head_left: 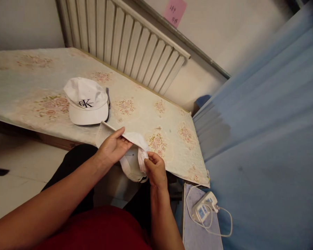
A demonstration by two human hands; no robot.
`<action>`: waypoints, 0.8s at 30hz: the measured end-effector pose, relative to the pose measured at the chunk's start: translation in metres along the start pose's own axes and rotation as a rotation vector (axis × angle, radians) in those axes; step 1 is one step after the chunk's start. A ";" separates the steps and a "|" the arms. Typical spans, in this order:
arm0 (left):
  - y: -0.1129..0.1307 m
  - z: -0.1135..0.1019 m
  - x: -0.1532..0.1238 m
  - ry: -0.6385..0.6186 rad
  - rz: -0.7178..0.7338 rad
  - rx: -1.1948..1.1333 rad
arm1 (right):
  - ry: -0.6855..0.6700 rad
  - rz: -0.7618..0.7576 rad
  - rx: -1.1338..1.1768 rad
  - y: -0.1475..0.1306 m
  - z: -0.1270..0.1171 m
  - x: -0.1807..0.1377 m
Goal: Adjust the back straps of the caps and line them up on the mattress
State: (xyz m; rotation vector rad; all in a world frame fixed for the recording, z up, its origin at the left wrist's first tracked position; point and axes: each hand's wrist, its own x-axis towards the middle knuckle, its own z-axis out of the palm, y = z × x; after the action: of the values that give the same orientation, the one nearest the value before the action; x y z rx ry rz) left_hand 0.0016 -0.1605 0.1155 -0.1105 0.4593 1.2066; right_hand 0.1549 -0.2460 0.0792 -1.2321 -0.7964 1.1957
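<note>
A white baseball cap (135, 139) is held between both hands in front of my lap, tilted so that its inside shows. My left hand (114, 147) grips it near the brim, thumb on top and fingers on the inner side. With thumb and fingers, my right hand (155, 166) pinches the cap's rim at the inner band. Another white cap (87, 100) with dark "CK" lettering lies upright on the flower-patterned bed cover, brim towards me. Something dark, partly hidden, lies under or behind its right side.
The flowered bed or table (135, 92) stretches before me. A radiator (125, 41) stands behind it. At the right hangs a blue curtain (261, 125). A white power strip (205, 208) with its cord lies on a small stand (195, 236) at the lower right.
</note>
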 end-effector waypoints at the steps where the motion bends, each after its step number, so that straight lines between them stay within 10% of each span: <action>1: 0.000 0.000 0.000 0.002 0.000 0.000 | 0.001 0.005 0.006 0.000 0.000 0.000; 16: -0.008 0.005 0.002 -0.025 -0.006 0.061 | 0.042 -0.005 0.037 0.007 -0.004 0.000; 24: -0.023 0.006 0.057 -0.254 0.134 0.373 | 0.217 -0.098 -0.015 0.029 -0.008 0.052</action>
State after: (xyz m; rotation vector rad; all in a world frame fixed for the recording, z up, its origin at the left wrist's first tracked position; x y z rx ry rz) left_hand 0.0404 -0.1171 0.0941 0.3945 0.4648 1.2269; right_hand 0.1684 -0.2006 0.0415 -1.2951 -0.6963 0.9600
